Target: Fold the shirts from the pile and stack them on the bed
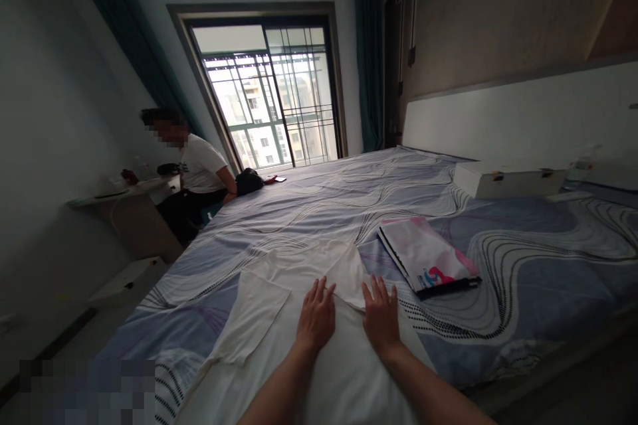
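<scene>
A white T-shirt (264,292) lies spread on the bed, its neck end away from me and one sleeve laid inward on the left. My left hand (318,312) rests on the middle of the shirt with its fingers stretched forward. At the shirt's right edge, near the right sleeve, my right hand (381,311) lies with fingers extended and slightly apart. Neither hand appears to grip the cloth. Just beyond my right hand is a flat stack of folded, printed pink-and-white material (423,255) with a dark edge.
The bed (309,202) has a blue-grey wavy-patterned sheet. A white box (508,179) stands near the headboard (523,113). At the far left a person (202,163) sits by a desk (134,192), with a black bag (249,180) on the bed's edge beside them.
</scene>
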`<act>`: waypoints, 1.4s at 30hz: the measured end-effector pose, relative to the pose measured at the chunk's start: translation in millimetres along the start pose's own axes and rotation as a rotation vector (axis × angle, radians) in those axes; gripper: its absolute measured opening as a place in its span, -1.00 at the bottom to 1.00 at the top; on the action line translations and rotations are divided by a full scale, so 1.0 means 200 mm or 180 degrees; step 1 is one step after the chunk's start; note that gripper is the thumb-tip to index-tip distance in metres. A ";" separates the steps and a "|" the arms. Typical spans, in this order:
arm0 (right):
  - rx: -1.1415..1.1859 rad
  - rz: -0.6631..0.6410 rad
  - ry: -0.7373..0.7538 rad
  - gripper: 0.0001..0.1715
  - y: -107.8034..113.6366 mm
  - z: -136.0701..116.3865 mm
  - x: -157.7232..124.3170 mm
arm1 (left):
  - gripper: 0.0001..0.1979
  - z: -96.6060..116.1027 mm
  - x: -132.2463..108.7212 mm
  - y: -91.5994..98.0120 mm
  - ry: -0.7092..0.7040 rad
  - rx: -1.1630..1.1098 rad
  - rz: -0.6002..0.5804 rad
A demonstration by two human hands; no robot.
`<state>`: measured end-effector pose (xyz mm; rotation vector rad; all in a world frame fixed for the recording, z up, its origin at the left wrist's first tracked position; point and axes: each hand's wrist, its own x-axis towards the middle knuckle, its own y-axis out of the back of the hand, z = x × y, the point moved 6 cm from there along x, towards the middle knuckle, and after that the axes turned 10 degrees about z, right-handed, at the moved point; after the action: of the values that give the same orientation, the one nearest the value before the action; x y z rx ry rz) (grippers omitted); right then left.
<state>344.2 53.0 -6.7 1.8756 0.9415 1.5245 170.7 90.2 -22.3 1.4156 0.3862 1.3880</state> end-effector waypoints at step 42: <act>0.0880 -0.1108 0.0114 -0.13 -0.11 0.26 0.01 | -0.49 0.01 0.11 -0.01 0.0340 -0.0498 0.0231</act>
<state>390.9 68.8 -33.3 1.7491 1.4720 1.2724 179.2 108.5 -12.5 1.2418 0.2907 1.5235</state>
